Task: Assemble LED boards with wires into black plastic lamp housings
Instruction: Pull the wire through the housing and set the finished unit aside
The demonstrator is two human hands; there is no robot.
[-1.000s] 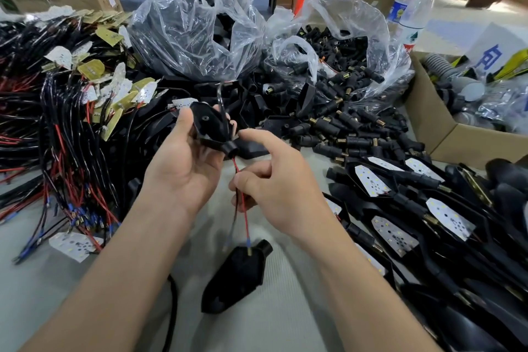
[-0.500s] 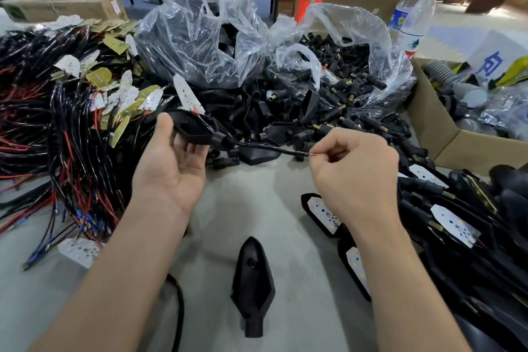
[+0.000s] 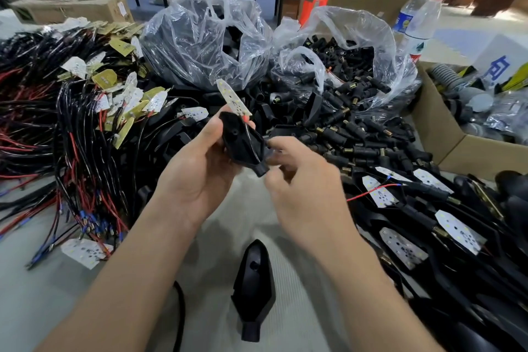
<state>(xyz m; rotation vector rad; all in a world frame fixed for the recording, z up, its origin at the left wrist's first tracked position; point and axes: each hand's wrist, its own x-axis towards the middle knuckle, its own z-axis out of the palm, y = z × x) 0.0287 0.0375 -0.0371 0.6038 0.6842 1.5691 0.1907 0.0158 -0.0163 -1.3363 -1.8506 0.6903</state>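
Two bare hands meet above a grey work table (image 3: 300,308) in the head-camera view. The left hand (image 3: 200,174) curls around a black plastic lamp housing (image 3: 243,143), open side up, with a white pointed LED board (image 3: 233,97) sticking up from its far end. The right hand (image 3: 303,188), fingers bent, pinches the housing's narrow neck. A second black housing (image 3: 253,288) lies face down on the table between the forearms. Red and black wire bundles (image 3: 71,151) lie to the left, fitted housings (image 3: 428,223) to the right.
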